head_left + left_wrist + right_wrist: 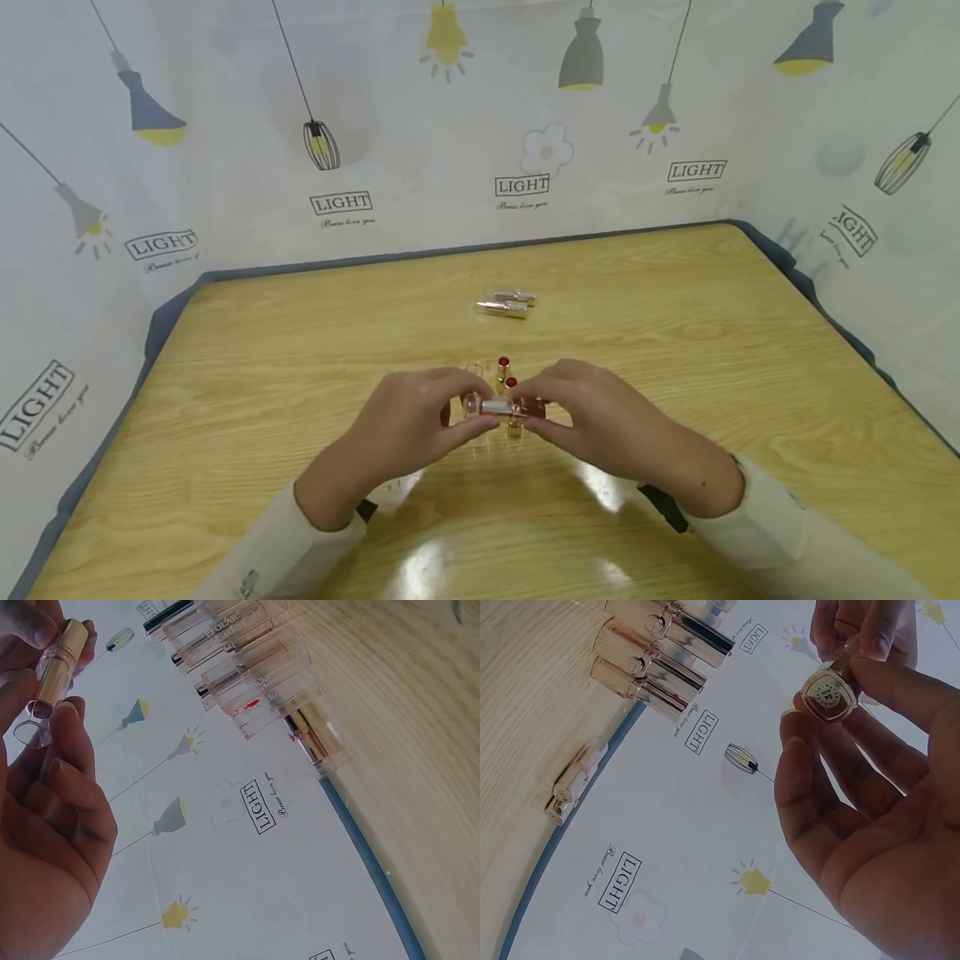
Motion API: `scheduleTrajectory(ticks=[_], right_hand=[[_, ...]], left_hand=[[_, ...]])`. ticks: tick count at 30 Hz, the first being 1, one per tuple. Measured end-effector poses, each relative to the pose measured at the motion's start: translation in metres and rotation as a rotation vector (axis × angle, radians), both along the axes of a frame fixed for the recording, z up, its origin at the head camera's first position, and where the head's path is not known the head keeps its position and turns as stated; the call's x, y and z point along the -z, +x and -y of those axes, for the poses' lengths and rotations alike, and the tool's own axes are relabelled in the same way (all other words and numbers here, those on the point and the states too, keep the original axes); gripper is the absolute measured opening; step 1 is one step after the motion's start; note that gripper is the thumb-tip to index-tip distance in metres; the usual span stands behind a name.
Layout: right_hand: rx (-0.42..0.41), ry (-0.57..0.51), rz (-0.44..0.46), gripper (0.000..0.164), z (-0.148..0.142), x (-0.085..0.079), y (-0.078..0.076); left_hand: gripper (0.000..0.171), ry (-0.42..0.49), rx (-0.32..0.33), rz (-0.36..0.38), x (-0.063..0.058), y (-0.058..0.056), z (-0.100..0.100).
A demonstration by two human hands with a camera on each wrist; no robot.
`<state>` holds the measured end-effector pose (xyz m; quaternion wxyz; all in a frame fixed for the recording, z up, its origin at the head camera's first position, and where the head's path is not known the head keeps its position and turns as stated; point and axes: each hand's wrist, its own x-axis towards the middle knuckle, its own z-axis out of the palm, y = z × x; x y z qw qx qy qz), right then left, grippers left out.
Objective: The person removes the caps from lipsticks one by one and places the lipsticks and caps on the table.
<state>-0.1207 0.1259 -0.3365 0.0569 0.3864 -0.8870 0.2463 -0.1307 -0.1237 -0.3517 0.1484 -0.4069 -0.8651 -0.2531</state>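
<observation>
Between both hands, raised over the table, is a lipstick tube (pixel 497 407) with a shiny metallic middle and a clear cap end. My left hand (pixel 416 412) pinches it between thumb and fingers at the clear end (pixel 33 733). My right hand (pixel 600 412) pinches the other end; the square base (pixel 829 696) with a round label faces the right wrist camera. Just beyond and beneath the fingers stand gold lipsticks with red tops (pixel 504 363) and clear parts, partly hidden by the hands. In the left wrist view several clear tubes (pixel 259 667) with gold inside stand in a row.
Two metallic tubes (pixel 502 308) lie side by side farther back on the wooden table (pixel 300 333). A dark blue edge (pixel 360 262) runs along the table's back, against a white cloth backdrop (pixel 420 150) printed with lamps.
</observation>
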Motion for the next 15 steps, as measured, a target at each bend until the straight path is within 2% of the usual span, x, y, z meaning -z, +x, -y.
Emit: scheduleTrajectory(ticks=[9,15], right_hand=[[-0.014,0.03,0.025,0.025,0.0035,0.0032,-0.0002],[-0.019,0.035,0.105,0.028,0.0031,0.0029,0.001]], left_hand=[[0.023,0.011,0.021,0.032,0.0004,0.0002,-0.0012],[0.02,0.014,0.043,0.076,0.0029,0.0012,-0.0013]])
